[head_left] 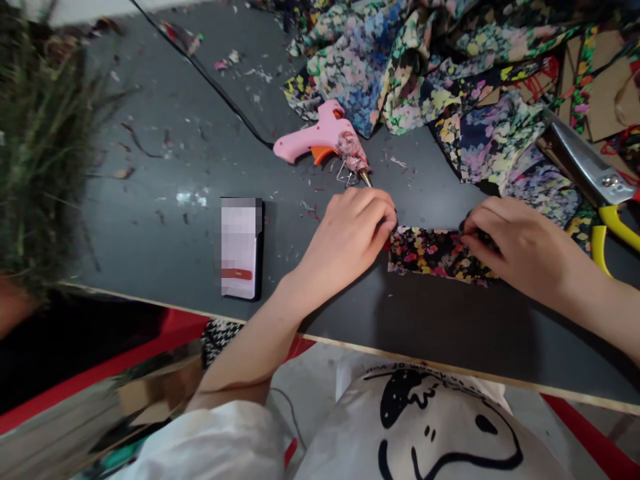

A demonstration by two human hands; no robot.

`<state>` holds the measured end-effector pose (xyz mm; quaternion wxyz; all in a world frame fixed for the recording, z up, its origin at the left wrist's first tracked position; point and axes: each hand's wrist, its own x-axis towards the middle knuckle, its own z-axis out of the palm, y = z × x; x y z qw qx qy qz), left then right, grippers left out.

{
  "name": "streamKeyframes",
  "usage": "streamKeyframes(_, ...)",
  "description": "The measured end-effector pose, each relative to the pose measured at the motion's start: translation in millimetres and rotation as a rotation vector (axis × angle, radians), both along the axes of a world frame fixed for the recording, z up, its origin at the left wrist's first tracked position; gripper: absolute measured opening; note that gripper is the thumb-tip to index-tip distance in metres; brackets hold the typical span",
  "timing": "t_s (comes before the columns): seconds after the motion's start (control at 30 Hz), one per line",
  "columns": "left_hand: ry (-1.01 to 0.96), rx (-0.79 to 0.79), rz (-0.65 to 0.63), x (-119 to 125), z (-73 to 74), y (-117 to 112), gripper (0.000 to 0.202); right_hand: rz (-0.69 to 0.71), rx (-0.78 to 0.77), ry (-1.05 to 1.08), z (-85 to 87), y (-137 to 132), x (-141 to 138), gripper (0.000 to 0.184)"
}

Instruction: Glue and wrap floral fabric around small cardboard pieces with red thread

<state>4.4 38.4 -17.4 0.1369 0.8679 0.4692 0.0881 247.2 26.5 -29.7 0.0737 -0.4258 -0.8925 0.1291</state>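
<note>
A rectangular strip of dark floral fabric lies on the grey table between my two hands. My left hand pinches its upper left corner, fingers closed. Along the upper edge, towards the right, my right hand grips the cloth between thumb and fingers and covers its right end. Just beyond my left hand a pink glue gun with an orange trigger rests on its side, its metal nozzle pointing at my knuckles.
Crumpled floral cloth heaps along the back. Large scissors with yellow handles lie at the right, by cardboard pieces. A phone sits left of my forearm. Dried grass fills the far left; a black cord crosses the table.
</note>
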Motion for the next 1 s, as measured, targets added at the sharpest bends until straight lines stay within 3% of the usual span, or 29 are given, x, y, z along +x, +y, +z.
streamKeyframes(0.17,-0.095,0.019,0.002,3,5.5,0,0.009,0.025,0.086,-0.193,10.4,0,-28,0.038)
streamKeyframes(0.23,-0.107,-0.030,-0.062,3,3.2,-1,0.015,0.036,0.017,-0.182,11.6,1,-31,0.035)
streamKeyframes(0.37,-0.273,-0.197,-0.195,-3,-3.7,1,0.036,0.123,-0.263,-0.018,14.5,8,-25,0.014)
streamKeyframes(0.47,-0.378,-0.241,-0.214,-6,-6.0,2,0.037,0.098,-0.294,0.069,19.9,12,-19,0.010)
streamKeyframes(0.67,-0.531,0.035,0.121,-2,-7.2,-7,0.014,0.058,-0.142,0.195,21.4,13,-17,0.013)
streamKeyframes(0.73,-0.577,0.168,0.173,0,-2.0,-13,0.009,0.048,-0.119,0.284,18.7,11,-18,0.012)
streamKeyframes(0.8,-0.536,0.281,0.133,4,7.3,-19,0.002,0.023,-0.101,0.398,16.3,8,-21,0.008)
streamKeyframes(0.87,-0.453,0.346,0.014,7,16.5,-22,0.012,-0.004,-0.131,0.508,14.2,5,-24,0.009)
streamKeyframes(1.0,-0.342,0.521,-0.198,14,17.0,-21,0.021,-0.049,-0.432,0.754,6.9,-2,-33,0.013)
